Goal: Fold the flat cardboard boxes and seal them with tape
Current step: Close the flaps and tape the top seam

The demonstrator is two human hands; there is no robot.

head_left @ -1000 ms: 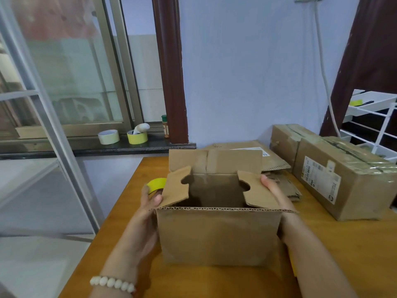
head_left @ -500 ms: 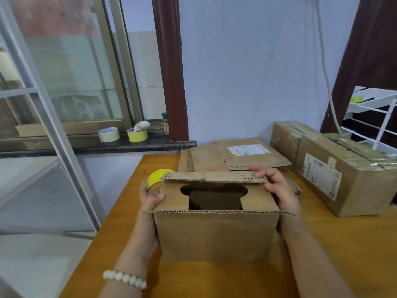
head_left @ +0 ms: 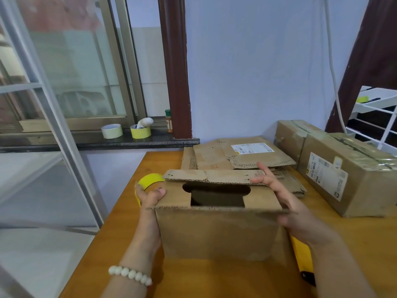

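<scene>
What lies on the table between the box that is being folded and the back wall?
A stack of flattened cardboard boxes lies there, seen in the head view.
</scene>
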